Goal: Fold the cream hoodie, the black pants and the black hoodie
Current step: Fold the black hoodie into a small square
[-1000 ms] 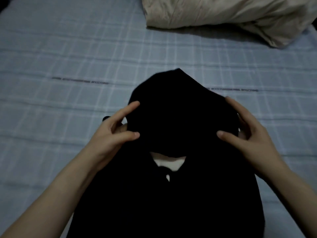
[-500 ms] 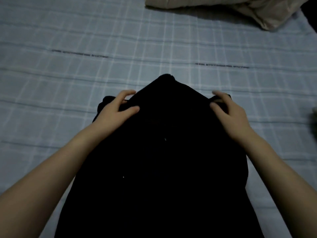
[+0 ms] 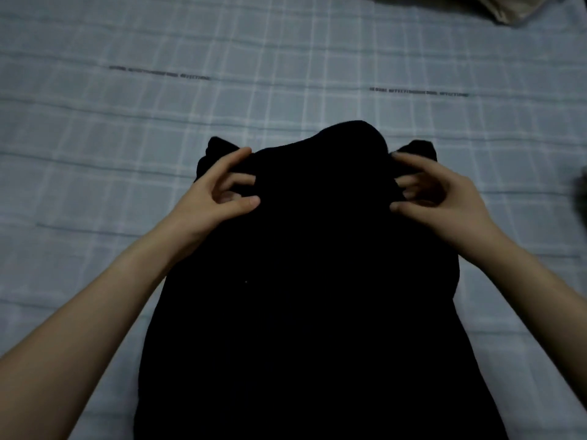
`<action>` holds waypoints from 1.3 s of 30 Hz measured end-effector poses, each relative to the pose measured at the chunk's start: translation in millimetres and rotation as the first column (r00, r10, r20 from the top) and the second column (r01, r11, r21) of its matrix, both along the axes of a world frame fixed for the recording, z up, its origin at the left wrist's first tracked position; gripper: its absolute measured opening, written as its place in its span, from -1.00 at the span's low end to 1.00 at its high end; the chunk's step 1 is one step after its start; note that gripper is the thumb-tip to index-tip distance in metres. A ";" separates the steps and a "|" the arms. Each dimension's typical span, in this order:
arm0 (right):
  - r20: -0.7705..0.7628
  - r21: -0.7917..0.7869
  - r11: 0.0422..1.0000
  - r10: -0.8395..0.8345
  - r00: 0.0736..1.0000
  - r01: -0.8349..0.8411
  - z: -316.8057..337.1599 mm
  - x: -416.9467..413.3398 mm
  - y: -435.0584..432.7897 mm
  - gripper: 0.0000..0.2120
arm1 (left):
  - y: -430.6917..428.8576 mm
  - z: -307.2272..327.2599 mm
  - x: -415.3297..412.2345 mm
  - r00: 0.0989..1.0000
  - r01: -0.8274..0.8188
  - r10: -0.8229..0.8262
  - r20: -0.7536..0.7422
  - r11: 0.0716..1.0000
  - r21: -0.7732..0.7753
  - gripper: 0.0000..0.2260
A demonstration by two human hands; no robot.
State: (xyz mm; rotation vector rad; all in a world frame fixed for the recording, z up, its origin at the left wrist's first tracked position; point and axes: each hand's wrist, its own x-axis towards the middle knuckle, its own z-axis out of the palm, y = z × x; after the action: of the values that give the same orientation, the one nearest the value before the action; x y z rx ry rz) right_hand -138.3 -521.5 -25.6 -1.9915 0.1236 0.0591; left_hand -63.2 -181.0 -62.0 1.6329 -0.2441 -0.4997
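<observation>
lengthwise, the black hoodie runs near to far. left hand and right hand flank its far end, fingers curled; grip unclear.

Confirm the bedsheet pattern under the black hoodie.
Bedsheet around the black hoodie: pale blue-grey, white check grid. Head view shows it best.

On my feed the black hoodie reads as one solid black, save a tiny pale speck. The bedsheet is pale grey-blue, checked with white lines, and carries strips of small dark lettering. The fabric at top right looks beige.
</observation>
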 end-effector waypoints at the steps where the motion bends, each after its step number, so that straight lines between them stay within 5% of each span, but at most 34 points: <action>1: -0.044 0.021 1.000 0.009 0.999 -0.008 0.2 -14.8 0.5 -0.37 | 3.9 -0.2 -10.5 0.999 0.036 -0.036 -0.028 0.999 -0.013 -0.35; 7: -0.309 0.225 0.966 0.192 0.931 -0.125 -10.7 -69.8 2.3 -0.49 | 9.4 -30.2 -60.0 0.954 0.189 -0.173 -0.244 0.981 0.045 -0.33; 10: -0.499 0.099 0.925 0.365 0.786 -0.367 -18.3 -83.3 4.9 -0.49 | 8.9 -33.3 -76.9 0.911 0.389 -0.309 -0.272 0.863 0.323 -0.50; 12: -0.559 0.006 0.905 0.356 0.749 -0.426 -14.8 -87.5 5.7 -0.51 | 4.9 -25.1 -80.7 0.925 0.372 -0.357 -0.132 0.772 0.515 -0.55; 15: -0.230 -0.248 0.962 0.055 0.972 -0.113 -7.3 -80.2 16.4 -0.70 | -16.4 -4.4 -76.0 0.870 -0.060 -0.279 0.406 0.758 0.649 -0.55; 17: 0.040 -0.446 0.894 -0.022 0.999 0.037 -12.6 -69.9 40.8 -0.61 | -44.1 0.4 -77.6 0.778 -0.273 -0.224 0.587 0.722 0.636 -0.57; 19: 0.054 -0.588 0.809 0.043 0.998 -0.003 -30.0 -66.6 69.2 -0.49 | -75.1 -9.9 -92.9 0.789 -0.255 -0.312 0.530 0.619 0.743 -0.47; 23: -0.167 -0.762 0.631 0.026 0.986 -0.146 -93.2 -89.2 90.7 -0.45 | -87.8 -73.2 -131.6 0.848 -0.090 -0.438 0.300 0.439 0.894 -0.42; 28: -0.171 -0.806 0.572 0.021 0.985 -0.152 -124.6 -92.6 91.0 -0.46 | -81.4 -103.8 -132.4 0.823 -0.114 -0.453 0.342 0.458 0.881 -0.44; 34: -0.042 -0.714 0.700 -0.020 0.999 -0.016 -94.6 -151.0 106.2 -0.48 | -74.7 -67.2 -184.6 0.796 -0.221 -0.374 0.476 0.552 0.804 -0.46; 39: -0.080 -0.787 0.613 -0.006 0.997 -0.060 -125.0 -200.0 118.7 -0.46 | -69.3 -97.5 -235.2 0.828 -0.194 -0.384 0.409 0.488 0.851 -0.45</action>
State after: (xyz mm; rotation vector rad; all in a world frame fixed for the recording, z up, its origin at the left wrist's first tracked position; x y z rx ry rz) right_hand -338.3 -402.8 -150.7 -2.9014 0.1909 0.1142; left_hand -298.4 -250.3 -159.5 2.8234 -0.6002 -0.1876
